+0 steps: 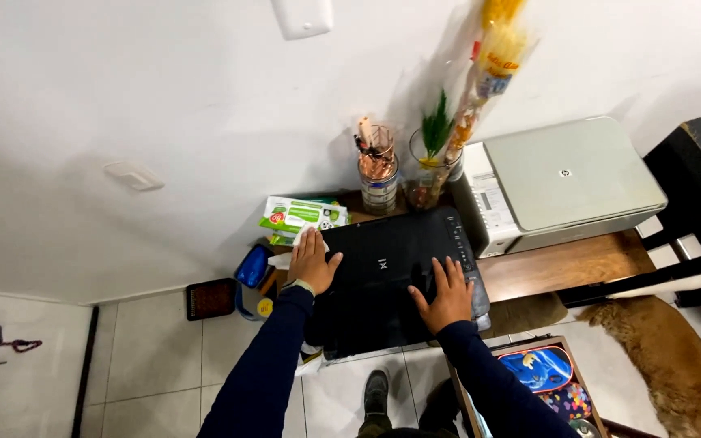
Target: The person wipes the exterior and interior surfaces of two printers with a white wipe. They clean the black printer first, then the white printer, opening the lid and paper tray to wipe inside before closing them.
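A black printer (391,268) sits at the near left end of a wooden table (565,264). My left hand (311,261) lies flat on the printer's left edge, pressing a white cloth or wipe (303,236) that shows under the fingers. My right hand (446,294) rests palm down, fingers spread, on the printer's lid near its right front corner. Just behind the left hand lies a green and white packet of wipes (302,216).
A white printer (561,182) stands at the right. A cup of pens (378,170) and a glass vase with flowers (432,166) stand by the wall. A tan dog (671,357) lies on the floor beside a black chair (695,211). An open drawer (545,381) holds colourful cases.
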